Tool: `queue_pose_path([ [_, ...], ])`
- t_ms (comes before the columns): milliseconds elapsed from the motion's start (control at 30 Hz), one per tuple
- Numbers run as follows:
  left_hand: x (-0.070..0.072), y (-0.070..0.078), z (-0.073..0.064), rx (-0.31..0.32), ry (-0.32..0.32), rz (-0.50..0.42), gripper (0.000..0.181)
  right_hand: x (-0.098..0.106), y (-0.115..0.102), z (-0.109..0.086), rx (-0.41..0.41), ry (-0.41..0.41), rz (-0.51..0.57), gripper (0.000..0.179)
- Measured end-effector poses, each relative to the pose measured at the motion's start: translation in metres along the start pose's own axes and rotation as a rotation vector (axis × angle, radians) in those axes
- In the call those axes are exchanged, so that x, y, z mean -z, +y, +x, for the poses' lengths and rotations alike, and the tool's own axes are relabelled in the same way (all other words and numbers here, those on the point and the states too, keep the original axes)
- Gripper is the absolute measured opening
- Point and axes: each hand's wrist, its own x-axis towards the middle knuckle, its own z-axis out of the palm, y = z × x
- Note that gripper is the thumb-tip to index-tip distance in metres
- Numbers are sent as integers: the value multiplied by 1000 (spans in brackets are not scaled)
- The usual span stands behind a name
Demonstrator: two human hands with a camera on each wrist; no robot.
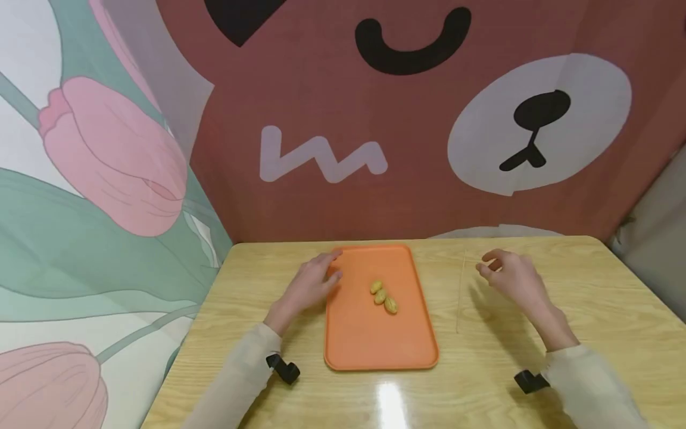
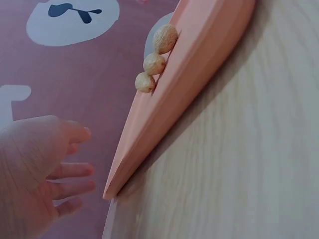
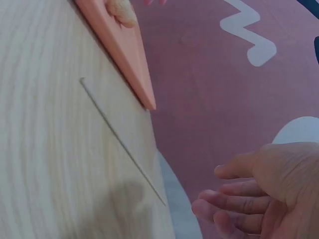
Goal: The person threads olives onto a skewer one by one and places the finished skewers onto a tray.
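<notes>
An orange tray (image 1: 375,345) lies on the table with three wrinkled, tan, walnut-like pieces (image 1: 380,296) in a slanting row near its middle. My left hand (image 1: 308,283) hovers at the tray's left edge, fingers loosely spread and holding nothing; the left wrist view shows a gap between that hand and the tray. To the tray's right, a thin pale stick (image 3: 122,142) lies on the wood. Just right of the stick, my right hand (image 1: 517,280) hangs above the table, its fingers loosely bent around nothing.
The light wooden table (image 1: 241,381) ends at the back against a brown cloth (image 1: 321,208) with a cartoon bear. A tulip-patterned cloth (image 1: 107,256) hangs at the left. A black wrist mount (image 1: 284,369) sits at the left sleeve, another mount (image 1: 530,381) at the right.
</notes>
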Motion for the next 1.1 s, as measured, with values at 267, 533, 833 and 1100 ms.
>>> queue_pose_path([
  [267, -7, 13, 12, -39, -13, 18, 40, -15, 1, -2, -93, -127, 63, 37],
  [533, -22, 31, 26, -74, -94, -42, 29, -28, 5, -5, -118, -193, 116, 27],
  [833, -41, 40, 28, 63, -153, -131, 40, -45, 2, -11, -131, -250, 162, 37],
  [1100, -43, 48, 30, 75, -128, -152, 35, -51, -5, -10, -151, -262, 172, 48],
])
